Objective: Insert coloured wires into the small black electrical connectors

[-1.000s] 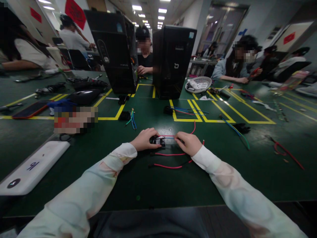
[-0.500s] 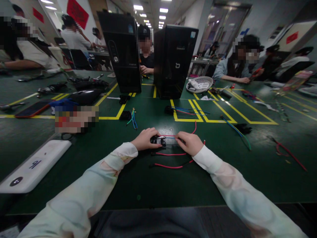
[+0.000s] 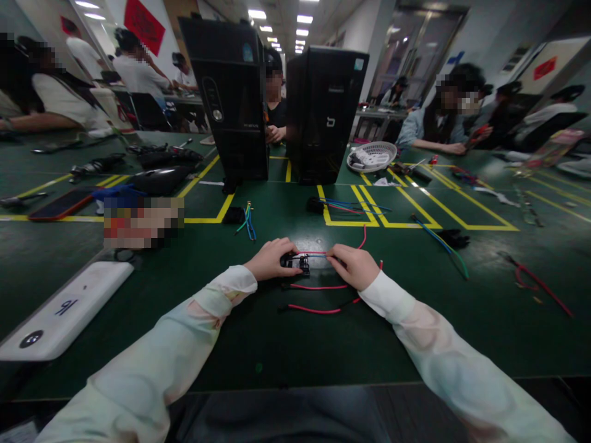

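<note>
My left hand (image 3: 270, 259) is closed on a small black connector block (image 3: 298, 263) that rests on the green table (image 3: 277, 344). My right hand (image 3: 353, 266) pinches thin red and blue wires (image 3: 314, 253) that run into the block from the right. Two loose red wires (image 3: 316, 287) lie on the table just in front of my hands.
Two black computer towers (image 3: 231, 92) (image 3: 323, 111) stand upright beyond my hands. Loose wire bundles (image 3: 247, 221) (image 3: 438, 243), a white basket (image 3: 372, 157), a white device (image 3: 60, 314) at left and a phone (image 3: 58, 206) lie around. Other people sit at the table's far sides.
My hands stay on the block and wires. The view has shifted slightly, so the left tower now hides more of the person behind it.
</note>
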Demonstrator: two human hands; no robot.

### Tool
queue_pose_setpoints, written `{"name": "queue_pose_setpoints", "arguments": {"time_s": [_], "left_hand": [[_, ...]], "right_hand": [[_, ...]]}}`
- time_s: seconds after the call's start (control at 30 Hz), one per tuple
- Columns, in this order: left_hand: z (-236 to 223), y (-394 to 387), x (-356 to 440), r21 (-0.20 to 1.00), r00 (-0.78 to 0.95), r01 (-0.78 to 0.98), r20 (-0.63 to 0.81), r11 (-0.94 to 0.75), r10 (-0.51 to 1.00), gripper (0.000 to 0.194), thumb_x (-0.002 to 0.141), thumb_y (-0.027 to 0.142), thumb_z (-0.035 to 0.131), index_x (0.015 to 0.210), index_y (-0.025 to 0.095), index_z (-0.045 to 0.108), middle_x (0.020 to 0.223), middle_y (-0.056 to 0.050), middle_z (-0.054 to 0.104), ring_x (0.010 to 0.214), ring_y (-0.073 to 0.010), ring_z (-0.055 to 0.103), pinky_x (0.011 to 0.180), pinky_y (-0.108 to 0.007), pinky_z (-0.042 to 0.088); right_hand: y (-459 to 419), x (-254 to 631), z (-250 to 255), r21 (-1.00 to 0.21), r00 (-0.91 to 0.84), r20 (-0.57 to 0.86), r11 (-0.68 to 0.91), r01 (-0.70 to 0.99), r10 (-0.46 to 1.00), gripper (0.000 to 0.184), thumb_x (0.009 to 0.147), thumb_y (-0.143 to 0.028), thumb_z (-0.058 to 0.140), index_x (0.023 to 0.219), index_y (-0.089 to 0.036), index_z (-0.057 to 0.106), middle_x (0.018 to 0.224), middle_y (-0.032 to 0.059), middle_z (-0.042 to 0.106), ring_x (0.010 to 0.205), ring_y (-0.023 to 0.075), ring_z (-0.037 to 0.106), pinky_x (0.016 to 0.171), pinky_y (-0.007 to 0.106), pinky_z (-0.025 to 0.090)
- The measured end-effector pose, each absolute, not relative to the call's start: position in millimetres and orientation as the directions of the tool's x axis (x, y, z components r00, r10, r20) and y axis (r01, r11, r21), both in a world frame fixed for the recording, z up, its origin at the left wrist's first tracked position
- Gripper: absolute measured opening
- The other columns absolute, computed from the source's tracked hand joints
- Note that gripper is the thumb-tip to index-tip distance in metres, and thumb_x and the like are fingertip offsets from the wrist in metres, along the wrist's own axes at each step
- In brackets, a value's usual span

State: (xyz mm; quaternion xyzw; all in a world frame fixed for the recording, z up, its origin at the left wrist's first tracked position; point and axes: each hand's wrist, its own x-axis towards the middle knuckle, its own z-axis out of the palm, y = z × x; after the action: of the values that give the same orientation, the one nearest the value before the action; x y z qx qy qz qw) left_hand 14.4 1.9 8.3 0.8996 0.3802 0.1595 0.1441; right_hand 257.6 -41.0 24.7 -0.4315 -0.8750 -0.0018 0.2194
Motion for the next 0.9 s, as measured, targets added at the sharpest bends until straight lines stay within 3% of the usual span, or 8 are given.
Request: {"name": "queue_pose_setpoints", "arguments": {"time_s": [0.47,0.67,0.9], "left_hand": [[9,1,15,0.401,0.653,0.637,0.172,-0.658,0.738,0.042,0.069,0.054,0.060,0.096,0.021,0.055,0.097,-0.003,0.053,0.091,-0.0215,0.048,0.079,-0.033,0.036],[9,2,15,0.406,0.653,0.636,0.168,-0.656,0.738,0.042,0.069,0.053,0.060,0.095,0.021,0.055,0.097,-0.004,0.053,0.091,-0.0218,0.049,0.078,-0.033,0.036],[9,1,15,0.391,0.652,0.645,0.167,-0.657,0.740,0.042,0.070,0.053,0.060,0.095,0.021,0.055,0.096,-0.004,0.053,0.090,-0.0216,0.049,0.078,-0.033,0.036]], "right_hand": [[-41,260,29,-0.191,-0.532,0.375,0.625,0.757,0.759,0.018,0.087,-0.026,0.041,0.087,-0.020,0.058,0.084,0.0029,0.063,0.073,0.0132,0.058,0.064,0.023,0.039],[-38,273,42,-0.333,-0.426,0.483,0.610,0.719,0.765,0.014,0.084,-0.024,0.045,0.083,-0.018,0.058,0.075,0.0037,0.062,0.067,0.0135,0.056,0.062,0.024,0.040],[-47,257,37,-0.400,-0.660,0.362,0.749,0.528,0.658,0.014,0.082,-0.021,0.046,0.072,-0.017,0.056,0.067,0.0026,0.060,0.060,0.0113,0.053,0.059,0.022,0.040]]}}
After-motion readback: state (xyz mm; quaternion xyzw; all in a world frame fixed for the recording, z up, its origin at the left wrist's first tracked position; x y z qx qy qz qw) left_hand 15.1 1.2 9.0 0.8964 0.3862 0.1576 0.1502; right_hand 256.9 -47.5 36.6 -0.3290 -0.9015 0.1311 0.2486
